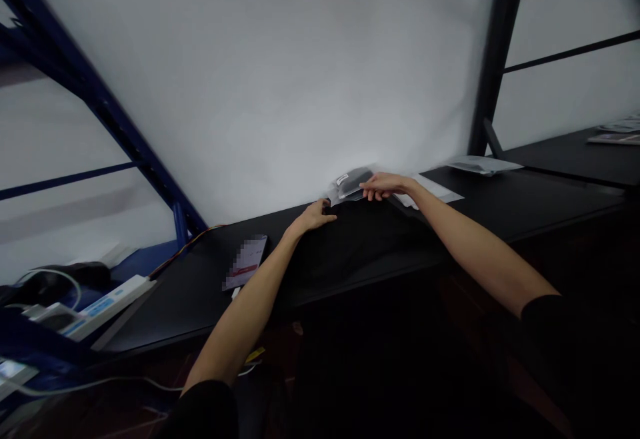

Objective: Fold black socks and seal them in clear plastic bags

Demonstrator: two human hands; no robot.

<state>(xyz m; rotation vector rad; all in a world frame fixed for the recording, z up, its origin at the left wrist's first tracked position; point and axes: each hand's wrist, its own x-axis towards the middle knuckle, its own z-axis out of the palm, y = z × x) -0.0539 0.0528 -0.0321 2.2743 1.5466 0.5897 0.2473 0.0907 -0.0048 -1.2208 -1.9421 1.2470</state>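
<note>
My left hand [315, 215] is at the upper left edge of a black cloth [350, 236] on the black tabletop. Its thumb lies along the cloth and its fingers curl over a dark bit of it. To the right, my right hand [384, 186] reaches to a clear plastic bag [345, 189] with a dark item inside and a small white label. The index finger and thumb close on the bag's right edge, while the other fingers curl below. What lies under that palm is hidden.
A phone [247, 262] with a cable lies left of my left forearm. White sheets [435, 189] and another plastic bag [483, 164] lie to the right. A power strip [110, 306] and blue rack post [115, 116] stand left; a dark post [493, 52] rises right.
</note>
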